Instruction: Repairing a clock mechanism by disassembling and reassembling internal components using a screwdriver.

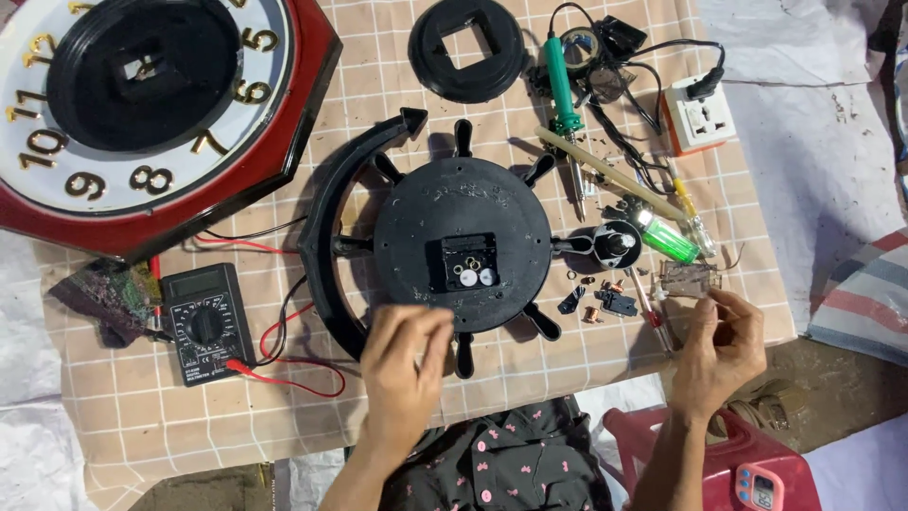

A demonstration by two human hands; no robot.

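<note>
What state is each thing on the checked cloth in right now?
Ship-wheel clock body: face down, movement bay open, gears showing.
Red octagonal clock: face up, hands and movement removed.
Multimeter: flat, red probe lead attached, display blank.
Soldering iron: lying flat.
Socket adapter: a black plug inserted.
Clear movement cover: pinched by right hand.
Left hand: fingertips bunched over the wheel's rim.
</note>
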